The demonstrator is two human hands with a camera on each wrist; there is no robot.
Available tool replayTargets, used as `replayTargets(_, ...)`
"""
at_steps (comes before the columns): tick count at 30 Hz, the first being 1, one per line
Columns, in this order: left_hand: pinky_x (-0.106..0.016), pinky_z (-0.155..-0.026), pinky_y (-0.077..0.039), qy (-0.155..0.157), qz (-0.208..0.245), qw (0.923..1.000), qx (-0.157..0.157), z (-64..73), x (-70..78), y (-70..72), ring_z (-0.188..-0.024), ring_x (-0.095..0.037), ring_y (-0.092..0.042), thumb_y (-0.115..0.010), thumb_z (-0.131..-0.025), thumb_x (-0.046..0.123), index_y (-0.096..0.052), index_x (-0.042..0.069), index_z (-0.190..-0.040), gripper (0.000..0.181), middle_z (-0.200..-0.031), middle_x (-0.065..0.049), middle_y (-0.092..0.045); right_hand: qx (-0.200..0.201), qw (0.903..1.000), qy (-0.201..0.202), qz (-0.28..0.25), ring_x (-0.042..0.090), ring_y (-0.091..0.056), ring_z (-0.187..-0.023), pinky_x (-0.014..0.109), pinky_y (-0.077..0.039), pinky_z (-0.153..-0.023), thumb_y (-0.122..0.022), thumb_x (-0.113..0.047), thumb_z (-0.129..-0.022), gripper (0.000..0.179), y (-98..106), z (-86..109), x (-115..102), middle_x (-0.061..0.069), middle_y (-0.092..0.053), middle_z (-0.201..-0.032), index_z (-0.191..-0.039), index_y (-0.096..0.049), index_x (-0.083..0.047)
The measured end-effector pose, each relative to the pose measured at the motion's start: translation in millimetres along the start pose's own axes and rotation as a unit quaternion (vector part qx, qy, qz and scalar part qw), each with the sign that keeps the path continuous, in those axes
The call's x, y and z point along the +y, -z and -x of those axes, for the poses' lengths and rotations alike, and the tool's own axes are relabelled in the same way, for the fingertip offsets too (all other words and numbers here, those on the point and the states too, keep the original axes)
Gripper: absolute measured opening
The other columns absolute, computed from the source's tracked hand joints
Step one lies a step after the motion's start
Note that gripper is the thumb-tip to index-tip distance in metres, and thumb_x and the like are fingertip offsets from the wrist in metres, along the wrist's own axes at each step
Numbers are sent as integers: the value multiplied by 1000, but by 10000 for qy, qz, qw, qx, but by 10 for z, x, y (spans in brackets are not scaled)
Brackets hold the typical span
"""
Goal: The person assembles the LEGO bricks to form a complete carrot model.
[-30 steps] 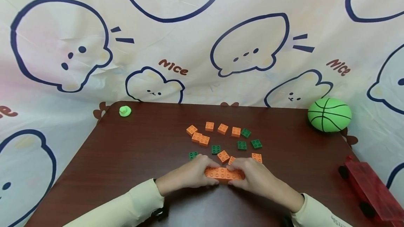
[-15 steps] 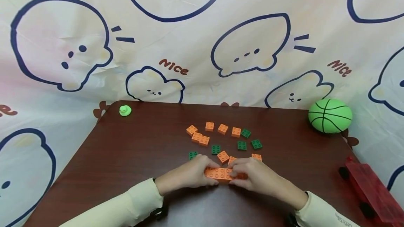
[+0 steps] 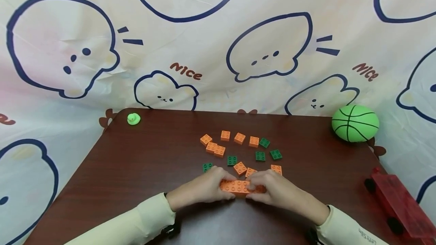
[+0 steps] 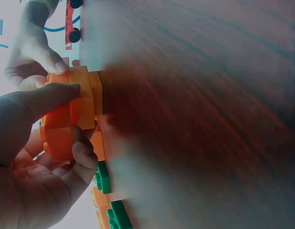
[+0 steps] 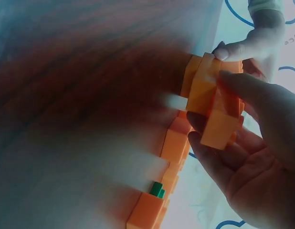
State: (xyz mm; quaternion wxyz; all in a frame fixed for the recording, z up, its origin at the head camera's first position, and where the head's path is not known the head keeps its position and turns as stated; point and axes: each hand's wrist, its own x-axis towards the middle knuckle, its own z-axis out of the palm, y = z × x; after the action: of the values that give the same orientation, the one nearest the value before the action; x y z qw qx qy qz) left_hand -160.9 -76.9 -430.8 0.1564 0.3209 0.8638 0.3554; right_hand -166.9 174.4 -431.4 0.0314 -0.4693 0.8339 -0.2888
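Note:
At the near middle of the table, an assembly of joined orange building bricks (image 3: 234, 187) lies between both hands, studs upward. My left hand (image 3: 211, 185) grips its left end, thumb on the near side and fingers behind. Its right end is pinched by my right hand (image 3: 274, 189), whose fingers cover most of the studs there. Seen from the left wrist, the orange bricks (image 4: 81, 98) are stacked in layers, with the lowest layer narrower. In the right wrist view, the upper bricks (image 5: 221, 129) overhang on the right hand's side; its thumb presses the near face.
Loose orange bricks (image 3: 239, 138) and green bricks (image 3: 260, 156) lie scattered beyond the hands on the dark table (image 3: 143, 162). A green toy duck (image 3: 134, 119) sits back left, a green ball (image 3: 355, 123) back right. A red toy car (image 3: 398, 203) stands at the right edge.
My right hand's fingers have shifted slightly left over the orange bricks, covering more studs. The left hand keeps its grip, and the loose bricks stay where they were.

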Motion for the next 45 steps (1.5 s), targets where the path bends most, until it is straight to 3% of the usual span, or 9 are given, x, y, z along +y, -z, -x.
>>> replayTargets(10, -17, -62, -48, 74, -496, 9987, -5, 12, 39, 18, -73, 3, -59, -82, -89, 30, -77, 18, -119, 32, -99, 9, -76, 88, 9991, -161, 379, -5, -36, -64, 12, -36, -57, -90, -16, -79, 28, -40, -41, -28, -15, -49, -69, -77, -62, -21)
replayTargets(14, -26, -83, -57, 174, -745, 9969, 172, 33, 37, 180, -100, -4, -68, -75, -92, 48, -71, 19, -131, 49, -121, 4, -75, 70, 9994, -239, 232, -5, -37, -63, 13, -37, -57, -90, -14, -79, 27, -50, -50, -32, -13, -51, -69, -78, -64, -20)
replayTargets(15, -30, -82, -58, 209, -785, 9963, 267, 32, 21, 247, -97, -6, -69, -73, -93, 50, -70, 19, -134, 51, -120, 2, -75, 66, 9994, -261, 198, -5, -37, -63, 13, -38, -56, -90, -14, -79, 27, -52, -50, -33, -13, -51, -68, -78, -64, -19)
replayTargets(20, -35, -75, -53, 477, -963, 9900, 917, -27, -184, 594, -76, -14, -62, -67, -101, 28, -67, 14, -137, 38, -126, -7, -73, 94, 9990, -383, 214, -5, -36, -62, 14, -37, -56, -89, -16, -80, 24, -57, -49, -41, -14, -51, -68, -79, -65, -20)
replayTargets(25, -47, -99, -54, 1050, -1307, 9784, 1213, -110, -491, 834, -120, -28, -62, -63, -100, 8, -61, 11, -143, 43, -141, -13, -62, 95, 9987, -408, 287, -5, -36, -62, 14, -35, -55, -89, -17, -81, 23, -57, -44, -52, -15, -50, -68, -80, -66, -21)
replayTargets(30, -55, -111, -46, 1461, -1414, 9751, 887, -190, -664, 912, -139, -37, -51, -57, -98, -1, -55, 15, -150, 54, -152, -18, -51, 65, 9987, -401, 295, -5, -36, -62, 14, -35, -55, -89, -18, -81, 25, -56, -45, -49, -14, -49, -67, -79, -64, -22)
replayTargets(33, -54, -110, -48, 1601, -1461, 9735, 729, -246, -681, 898, -136, -35, -54, -56, -98, -3, -58, 15, -147, 53, -152, -16, -52, 39, 9989, -388, 272, -5, -35, -62, 14, -34, -55, -89, -18, -81, 26, -49, -53, -50, -12, -48, -67, -78, -63, -21)
replayTargets(38, -48, -105, -53, 1628, -1707, 9680, 854, -320, -728, 877, -120, -29, -62, -64, -98, 1, -66, 9, -138, 41, -137, -15, -62, -69, 9986, -447, 272, -4, -37, -63, 14, -35, -56, -88, -19, -82, 23, -17, -73, -67, -12, -51, -69, -82, -65, -20)
replayTargets(45, -46, -103, -54, 1872, -1568, 9648, 980, -269, -794, 899, -110, -26, -63, -74, -94, 10, -69, 5, -128, 35, -128, -16, -69, -257, 9979, -474, 349, -3, -38, -64, 15, -35, -56, -88, -27, -82, 26, 14, -79, -93, -12, -50, -71, -83, -63, -20)
